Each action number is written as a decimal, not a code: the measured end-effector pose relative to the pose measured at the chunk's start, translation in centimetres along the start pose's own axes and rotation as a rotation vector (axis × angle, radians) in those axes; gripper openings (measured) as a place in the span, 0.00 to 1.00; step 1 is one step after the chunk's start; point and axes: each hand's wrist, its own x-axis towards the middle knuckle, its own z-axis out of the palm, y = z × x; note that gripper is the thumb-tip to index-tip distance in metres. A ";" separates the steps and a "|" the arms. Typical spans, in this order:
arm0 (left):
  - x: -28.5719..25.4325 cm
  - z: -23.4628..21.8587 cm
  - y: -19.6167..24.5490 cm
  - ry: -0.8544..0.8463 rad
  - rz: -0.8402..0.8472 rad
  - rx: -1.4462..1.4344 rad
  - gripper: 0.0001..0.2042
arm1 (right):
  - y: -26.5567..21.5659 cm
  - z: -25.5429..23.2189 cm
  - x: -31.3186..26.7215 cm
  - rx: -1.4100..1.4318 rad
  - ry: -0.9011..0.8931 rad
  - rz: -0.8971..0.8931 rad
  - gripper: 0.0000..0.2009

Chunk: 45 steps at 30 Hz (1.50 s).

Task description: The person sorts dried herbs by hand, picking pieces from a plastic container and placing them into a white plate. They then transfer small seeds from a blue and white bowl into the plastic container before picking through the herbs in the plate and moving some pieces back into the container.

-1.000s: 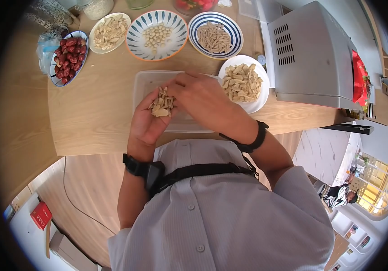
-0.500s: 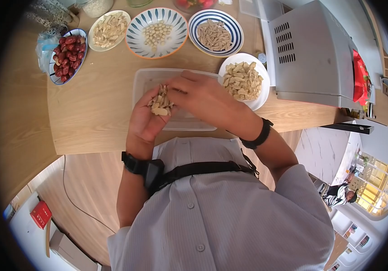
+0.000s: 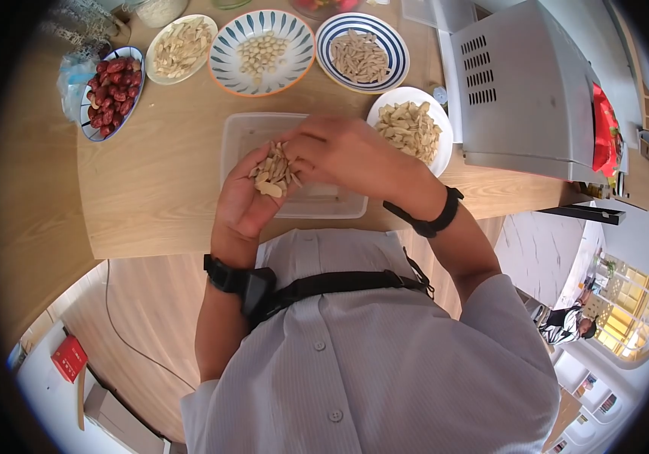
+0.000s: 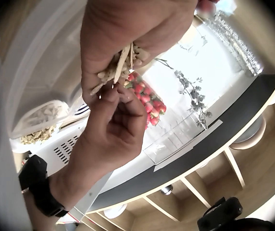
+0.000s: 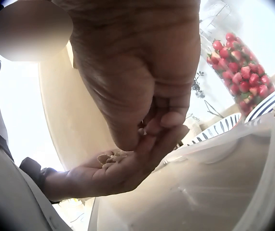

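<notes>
My left hand (image 3: 243, 203), palm up and cupped, holds a small heap of dried pale slices (image 3: 270, 181) over the left part of a clear plastic bin (image 3: 332, 206). Above that palm, my right hand (image 3: 351, 155) reaches in from the right with its fingers bent. Its thumb and fingertips pinch at a small pale piece in the right wrist view, beside the left fingertips. Slices (image 4: 123, 65) stick out of the left hand's curled fingers in the left wrist view. The right hand covers part of the bin.
Right of the bin, a white plate (image 3: 446, 147) bears thicker pale slices. Behind stand plates with tan strips (image 3: 358, 57), round whitish seeds (image 3: 262, 54) and thin slices (image 3: 182, 49). Red dates (image 3: 116, 94) fill a dish at left. A grey appliance (image 3: 521, 91) stands at right; strawberries (image 5: 243, 72) lie behind.
The right hand has shifted slightly right and its fingers have moved a little over the left palm. The left hand still holds the heap in nearly the same place.
</notes>
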 end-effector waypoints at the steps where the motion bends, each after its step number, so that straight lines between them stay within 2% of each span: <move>1: 0.1 0.3 -0.1 -0.044 -0.005 -0.021 0.19 | 0.2 -0.2 0.0 0.129 0.034 0.057 0.08; 3: 0.2 1.5 -0.4 -0.012 0.028 0.047 0.21 | 0.7 -0.9 -0.1 0.385 0.102 0.170 0.06; 6: 0.3 2.5 -0.5 -0.005 0.047 0.085 0.23 | 2.4 -2.4 -1.0 0.457 0.171 0.464 0.04; 9: 0.3 3.0 -0.5 -0.008 0.053 0.103 0.23 | 6.6 -2.8 -1.6 0.461 0.309 0.547 0.04; 12: 0.2 3.1 -0.6 -0.011 0.056 0.107 0.23 | 12.8 -2.7 -2.6 0.300 0.355 0.563 0.03; 19: 0.3 2.9 -0.4 -0.003 0.076 0.122 0.23 | 16.5 -3.7 -0.9 -0.080 0.145 0.564 0.08; 21: 0.2 2.8 -0.3 -0.005 0.078 0.116 0.23 | 17.6 -3.0 -1.4 -0.153 0.192 0.529 0.09; 24: 0.2 2.7 -0.3 -0.004 0.083 0.104 0.23 | 16.8 -3.0 -1.7 -0.211 0.273 0.505 0.09; 28: 0.2 2.9 -0.3 0.009 0.079 0.092 0.23 | 12.5 -3.9 -1.5 -0.322 0.355 0.507 0.10; 31: 0.4 2.9 -0.4 -0.015 0.083 0.039 0.24 | 7.2 -2.7 -1.6 0.016 0.423 0.343 0.11; 33: 0.6 1.6 -0.3 -0.108 0.068 0.018 0.24 | 2.6 -2.0 -1.9 -0.067 0.175 0.143 0.13; 35: 0.4 0.9 -0.1 -0.137 0.056 0.013 0.24 | -0.7 -0.3 -0.9 0.043 0.162 0.064 0.17; 38: 0.2 0.9 0.1 -0.069 0.066 0.061 0.23 | -2.0 1.4 -0.3 -0.058 0.186 0.047 0.16; 40: 0.1 1.5 -0.2 0.011 0.098 0.137 0.23 | -2.6 1.3 -0.4 -0.061 0.132 0.076 0.19; 45: 0.2 0.8 -0.5 0.005 0.081 0.105 0.23 | -3.1 1.1 -0.1 -0.077 0.069 0.114 0.19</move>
